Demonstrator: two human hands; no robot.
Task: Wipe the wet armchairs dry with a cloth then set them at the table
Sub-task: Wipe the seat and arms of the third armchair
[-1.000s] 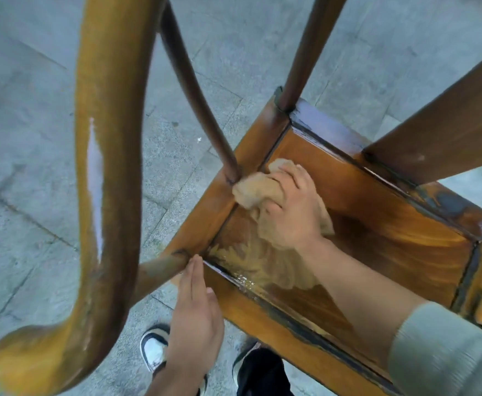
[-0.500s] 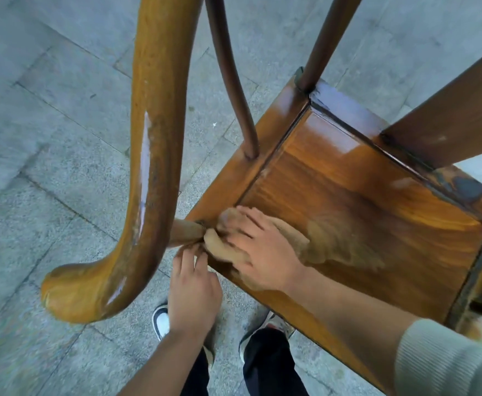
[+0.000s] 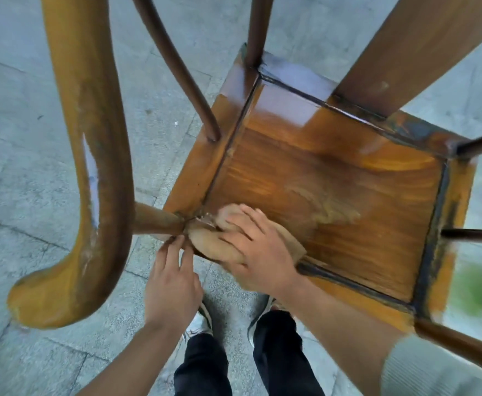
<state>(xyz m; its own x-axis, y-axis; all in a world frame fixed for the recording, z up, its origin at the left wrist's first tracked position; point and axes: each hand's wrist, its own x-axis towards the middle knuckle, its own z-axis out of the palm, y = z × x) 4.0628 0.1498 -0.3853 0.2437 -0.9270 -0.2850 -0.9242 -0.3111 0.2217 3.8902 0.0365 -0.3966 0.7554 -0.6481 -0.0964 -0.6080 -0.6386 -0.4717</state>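
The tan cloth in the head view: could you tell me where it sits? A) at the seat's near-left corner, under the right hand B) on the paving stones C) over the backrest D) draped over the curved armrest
A: the tan cloth lies at the near-left corner of the wooden seat, pressed under the right hand.

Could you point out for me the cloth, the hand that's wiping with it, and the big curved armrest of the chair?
cloth (image 3: 209,247): head view, on its bunched front fold.
right hand (image 3: 258,252): head view, on the back of the hand.
armrest (image 3: 91,132): head view, midway along its curved rail.
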